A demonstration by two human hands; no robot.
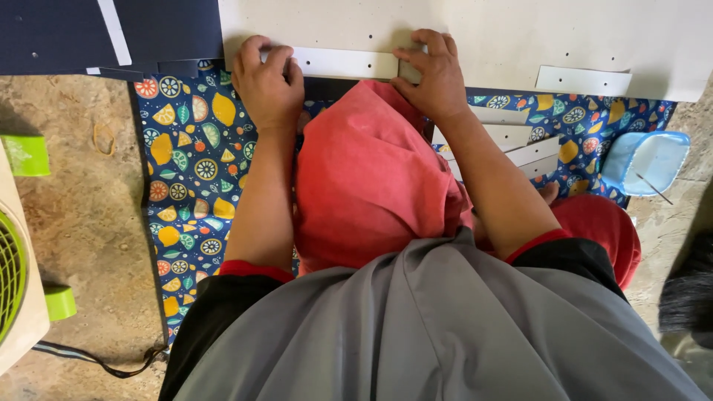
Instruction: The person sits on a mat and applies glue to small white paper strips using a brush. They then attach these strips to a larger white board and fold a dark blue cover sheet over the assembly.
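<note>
A white paper strip (pixel 343 62) lies along the near edge of a large pale cardboard sheet (pixel 490 33). My left hand (pixel 267 85) presses down on the strip's left end with bent fingers. My right hand (pixel 434 70) rests on the strip's right end, fingers spread flat on strip and board. Neither hand lifts anything. My red-trousered knee (pixel 368 178) sits between my forearms, hiding the floor under it.
A blue mat with a citrus-fruit print (pixel 189 163) covers the stone floor. More white strips (pixel 520 148) lie right of my wrist; another strip (pixel 583 80) sits on the board. A blue tub with a stick (pixel 645 162) stands right. Dark sheets (pixel 111 33) lie top left; a green-grilled fan (pixel 15 275) left.
</note>
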